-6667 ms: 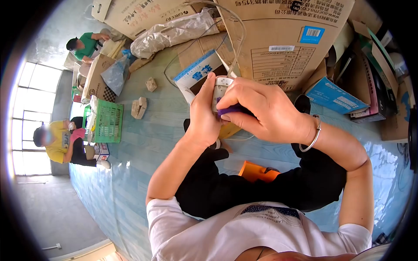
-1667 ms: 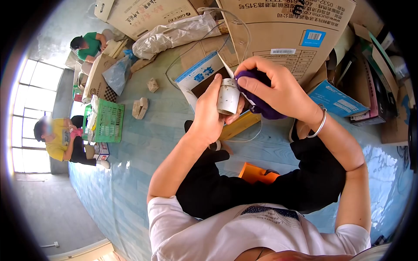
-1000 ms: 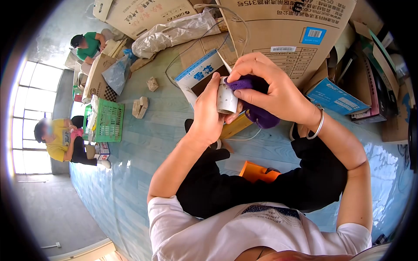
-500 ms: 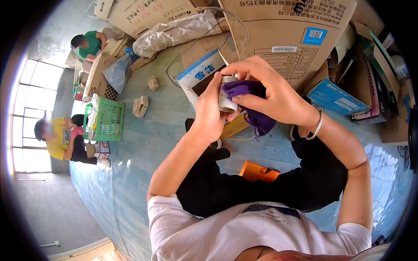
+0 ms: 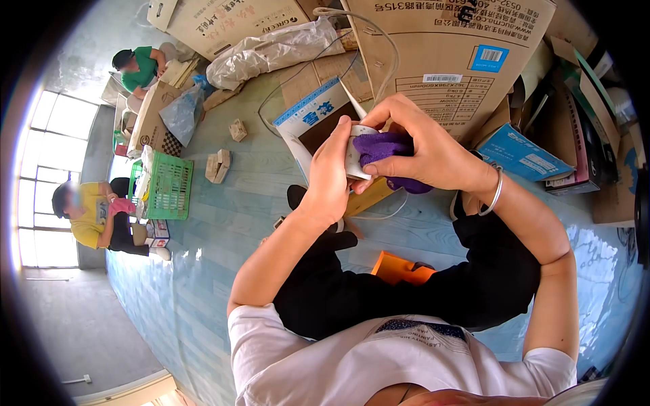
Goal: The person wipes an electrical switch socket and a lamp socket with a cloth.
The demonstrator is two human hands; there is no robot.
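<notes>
My left hand is wrapped round a white hard object with small dark marks on its face; its exact kind is hard to make out. My right hand grips a purple cloth and presses it against that object. Fingers of both hands cover much of the object. Just beyond the hands is an open white-and-blue carton. Under the hands, a yellow item shows partly, with a thin pale cord near it.
A large cardboard box stands ahead, with a blue carton to its right. An orange object lies between my legs. Leftward are wooden blocks, a green basket, a person in yellow and a person in green.
The white object has turned so that more of its marked face shows. The purple cloth is bunched higher, its hanging end drawn up. My right hand has shifted slightly.
</notes>
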